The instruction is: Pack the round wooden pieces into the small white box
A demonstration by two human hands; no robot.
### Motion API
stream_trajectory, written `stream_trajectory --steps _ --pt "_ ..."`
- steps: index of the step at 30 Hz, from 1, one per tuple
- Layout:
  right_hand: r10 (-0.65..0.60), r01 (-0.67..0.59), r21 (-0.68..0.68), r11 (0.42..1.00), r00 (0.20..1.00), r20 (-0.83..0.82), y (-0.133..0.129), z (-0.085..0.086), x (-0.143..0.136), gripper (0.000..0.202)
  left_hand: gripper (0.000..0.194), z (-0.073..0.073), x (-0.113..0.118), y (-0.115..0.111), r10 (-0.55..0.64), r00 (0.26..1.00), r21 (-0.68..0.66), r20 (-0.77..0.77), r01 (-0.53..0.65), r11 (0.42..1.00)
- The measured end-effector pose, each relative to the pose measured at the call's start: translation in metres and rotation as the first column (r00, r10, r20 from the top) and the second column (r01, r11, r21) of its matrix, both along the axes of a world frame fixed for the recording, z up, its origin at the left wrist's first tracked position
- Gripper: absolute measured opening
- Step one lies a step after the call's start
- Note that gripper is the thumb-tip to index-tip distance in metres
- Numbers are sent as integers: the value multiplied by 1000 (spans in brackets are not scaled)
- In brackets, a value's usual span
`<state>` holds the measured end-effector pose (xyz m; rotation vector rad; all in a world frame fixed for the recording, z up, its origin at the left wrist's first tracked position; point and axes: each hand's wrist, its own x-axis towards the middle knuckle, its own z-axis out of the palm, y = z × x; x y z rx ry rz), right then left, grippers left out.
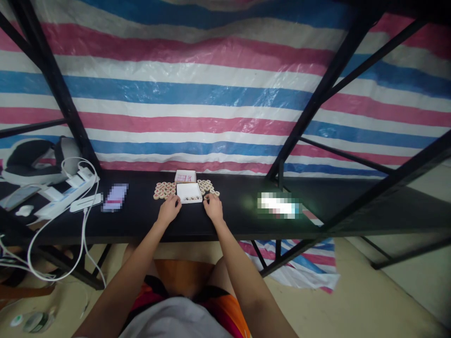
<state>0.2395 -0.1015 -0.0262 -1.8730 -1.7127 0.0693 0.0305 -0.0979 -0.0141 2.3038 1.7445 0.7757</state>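
A small white open box (188,191) sits on the black desk in front of me, with a few small pieces along its near side. To its left lie several round xiangqi pieces with red marks (164,189). More xiangqi pieces with dark marks (206,185) are grouped at its right. My left hand (170,209) is curled at the box's near left corner, fingertips against the side. At the near edge of the right group, my right hand (213,209) has its fingers closed on a xiangqi piece (206,197), partly hidden by them.
The box lid (185,177) lies behind the box. A blurred phone (115,197), a power strip (66,195) with white cables and a neck pillow (38,159) are at left. A bright, blurred screen (278,205) lies right. Black metal posts and a striped tarp (190,108) stand behind.
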Motion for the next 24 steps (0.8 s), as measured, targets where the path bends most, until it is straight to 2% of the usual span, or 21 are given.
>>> stream_trajectory --steps 24 --pt "19 -17 35 999 998 -56 1 -4 1 18 13 2 0 -1 -6 999 14 31 6 1000"
